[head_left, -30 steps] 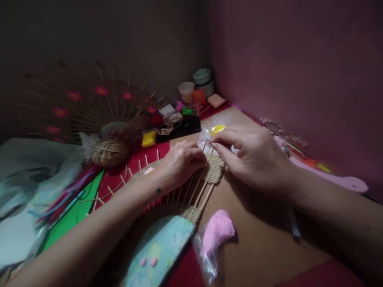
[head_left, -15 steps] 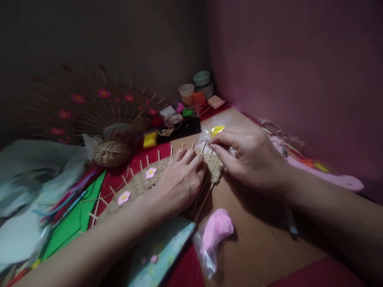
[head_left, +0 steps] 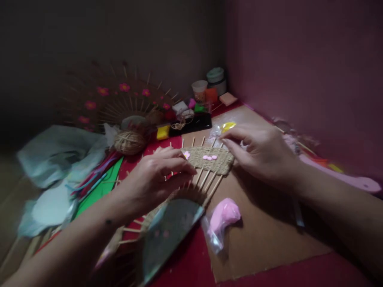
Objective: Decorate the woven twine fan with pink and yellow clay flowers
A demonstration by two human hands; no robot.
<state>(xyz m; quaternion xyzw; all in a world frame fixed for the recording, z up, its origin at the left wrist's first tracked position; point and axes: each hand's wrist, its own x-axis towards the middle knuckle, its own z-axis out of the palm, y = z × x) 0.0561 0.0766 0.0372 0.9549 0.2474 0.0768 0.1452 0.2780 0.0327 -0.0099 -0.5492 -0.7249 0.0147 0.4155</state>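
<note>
A woven fan-shaped piece point(head_left: 220, 165) with thin sticks along its edges lies on brown cardboard. On its band are several small pink petals point(head_left: 210, 158) and part of a pink flower point(head_left: 186, 155). My left hand point(head_left: 167, 169) hovers over the piece, fingers apart and curved, nothing seen in them. At the upper right end, my right hand point(head_left: 254, 149) has thumb and forefinger pinched by a stick tip; whatever is between them is too small to name. Below lies pink clay point(head_left: 224, 215) in a clear wrapper. An oval mirror-like surface point(head_left: 170, 231) shows inside the woven frame.
Behind stand a flower-decorated fan point(head_left: 124, 95), a twine ball point(head_left: 130, 141), a black phone point(head_left: 194, 123), yellow clay point(head_left: 163, 132) and a cup point(head_left: 199, 89). Green sheets point(head_left: 100, 189) and pale cloth point(head_left: 62, 153) lie left. A pink strip point(head_left: 338, 175) runs along the right wall.
My left hand has lifted and moved left off the band, uncovering the pink petals. My right hand stays pinched near the end of the piece. The whole view has shifted.
</note>
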